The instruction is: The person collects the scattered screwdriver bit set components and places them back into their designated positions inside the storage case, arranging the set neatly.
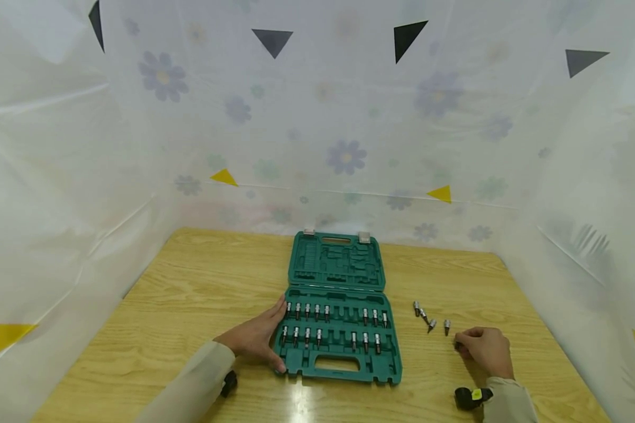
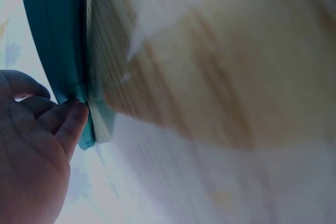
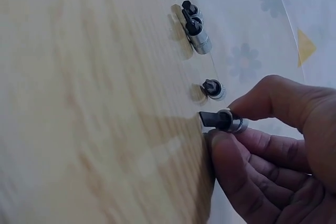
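Observation:
A green tool case [image 1: 344, 373] lies unfolded on the wooden table, with two rows of silver bit sockets in its near half. Along the case's left side rests my left hand [image 1: 254, 336], thumb spread to the near corner. In the left wrist view its fingertips [image 2: 79, 114] touch the green edge. Right of the case, my right hand [image 1: 487, 348] pinches a bit socket between thumb and fingers, close over the table. The right wrist view shows this bit socket [image 3: 223, 120] with a flat dark blade tip. Just beside it lies another bit socket [image 3: 213, 88].
Several loose bit sockets [image 1: 423, 315] lie between the case and my right hand. The case's lid [image 1: 337, 258] lies back toward the far table edge. A translucent flowered curtain [image 1: 317, 117] encloses the table at the back and sides.

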`<state>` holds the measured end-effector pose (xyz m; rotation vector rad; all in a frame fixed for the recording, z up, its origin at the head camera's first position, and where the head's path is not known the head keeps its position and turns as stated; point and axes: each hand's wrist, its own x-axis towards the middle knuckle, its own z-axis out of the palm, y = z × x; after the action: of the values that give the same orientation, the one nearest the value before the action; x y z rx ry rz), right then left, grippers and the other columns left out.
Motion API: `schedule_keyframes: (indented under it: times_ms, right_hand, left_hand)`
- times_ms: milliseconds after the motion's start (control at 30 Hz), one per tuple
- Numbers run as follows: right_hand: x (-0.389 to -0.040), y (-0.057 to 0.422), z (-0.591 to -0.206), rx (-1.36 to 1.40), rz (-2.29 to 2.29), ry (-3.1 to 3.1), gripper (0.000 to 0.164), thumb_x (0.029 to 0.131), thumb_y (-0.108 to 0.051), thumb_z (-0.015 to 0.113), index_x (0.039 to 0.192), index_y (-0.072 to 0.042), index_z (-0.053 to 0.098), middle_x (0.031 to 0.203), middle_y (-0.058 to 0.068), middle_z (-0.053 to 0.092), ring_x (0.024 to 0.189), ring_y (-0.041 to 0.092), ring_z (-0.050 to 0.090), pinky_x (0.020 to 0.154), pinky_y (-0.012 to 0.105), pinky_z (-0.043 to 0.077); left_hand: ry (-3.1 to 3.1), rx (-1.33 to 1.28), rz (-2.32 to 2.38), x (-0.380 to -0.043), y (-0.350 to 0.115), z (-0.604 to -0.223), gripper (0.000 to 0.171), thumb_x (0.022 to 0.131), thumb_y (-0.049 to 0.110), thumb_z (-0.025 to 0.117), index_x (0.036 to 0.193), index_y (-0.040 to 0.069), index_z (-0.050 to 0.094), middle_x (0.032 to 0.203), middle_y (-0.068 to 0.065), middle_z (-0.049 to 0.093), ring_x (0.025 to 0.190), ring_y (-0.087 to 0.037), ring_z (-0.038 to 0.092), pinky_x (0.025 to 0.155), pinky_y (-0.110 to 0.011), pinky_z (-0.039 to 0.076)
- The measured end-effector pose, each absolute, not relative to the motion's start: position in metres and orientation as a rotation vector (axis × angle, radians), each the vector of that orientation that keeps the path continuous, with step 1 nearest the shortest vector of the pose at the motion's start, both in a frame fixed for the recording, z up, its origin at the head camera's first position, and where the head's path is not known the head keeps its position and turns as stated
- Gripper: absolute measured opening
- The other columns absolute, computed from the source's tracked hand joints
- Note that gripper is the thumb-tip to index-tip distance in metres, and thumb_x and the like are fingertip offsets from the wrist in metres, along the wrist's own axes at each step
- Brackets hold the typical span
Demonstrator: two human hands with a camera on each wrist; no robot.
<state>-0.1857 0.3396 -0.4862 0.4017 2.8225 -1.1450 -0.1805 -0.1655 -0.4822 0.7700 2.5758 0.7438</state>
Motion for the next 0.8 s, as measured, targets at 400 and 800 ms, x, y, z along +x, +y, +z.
schedule_keyframes:
  times_ms: [400, 800]
  right_hand:
    - [-0.186, 0.339, -0.485, 0.392, -1.182, 2.824, 0.031, 0.092, -0.025, 0.064, 0.098, 0.004, 0.072, 0.071, 0.003, 0.071, 0.063, 0.017, 0.067, 0.069, 0.043, 0.054]
    - [-0.189, 0.328, -0.471, 0.354, -1.299, 2.793, 0.039, 0.092, -0.028, 0.066, 0.107, 0.007, 0.068, 0.079, 0.006, 0.072, 0.069, 0.019, 0.069, 0.066, 0.038, 0.056]
  left_hand:
    - [2.586, 0.774, 0.724, -0.18, -0.165, -0.482, 0.133, 0.064, 0.058, 0.082, 0.153, -0.001, 0.003, 0.16, -0.017, -0.009, 0.145, -0.034, 0.01, 0.112, -0.05, 0.026]
    - [2.586, 0.775, 0.723, -0.18, -0.165, -0.481, 0.133, 0.064, 0.058, 0.082, 0.153, -0.002, 0.003, 0.16, -0.017, -0.009, 0.145, -0.034, 0.01, 0.112, -0.05, 0.026]
